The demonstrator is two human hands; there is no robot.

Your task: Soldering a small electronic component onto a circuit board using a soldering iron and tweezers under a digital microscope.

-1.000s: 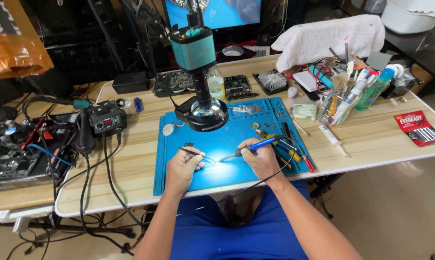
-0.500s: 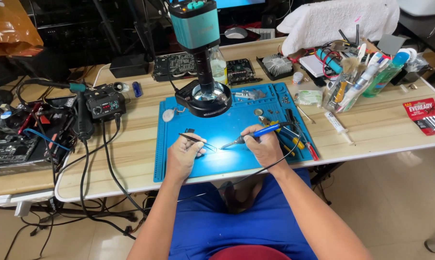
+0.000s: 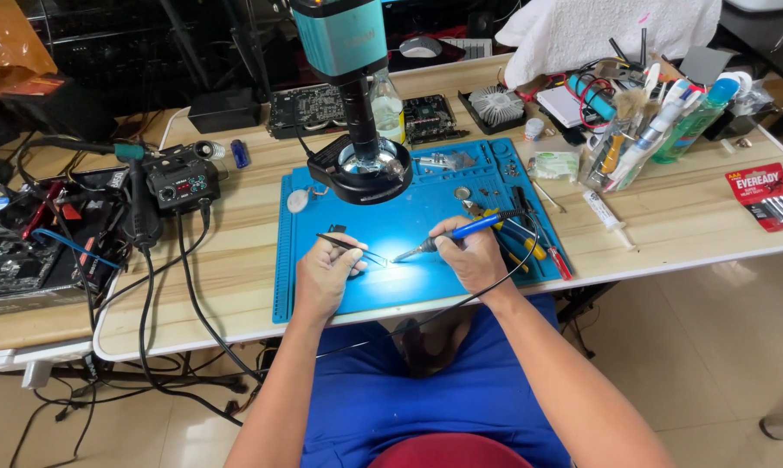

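Soldering iron (image 3: 450, 236) — slim, blue-handled, corded — tip perhaps bright.

Single head view, high above, looking steeply down onto workbench (image 3: 236, 260), near.

**Bench count**

Two hands work on one blue mat (image 3: 426, 260). One soldering iron (image 3: 461, 232), one pair of tweezers (image 3: 350, 248), one microscope (image 3: 350, 52), one soldering station (image 3: 182, 180), one battery pack (image 3: 766, 196), one white towel (image 3: 608, 30), one syringe (image 3: 606, 211).
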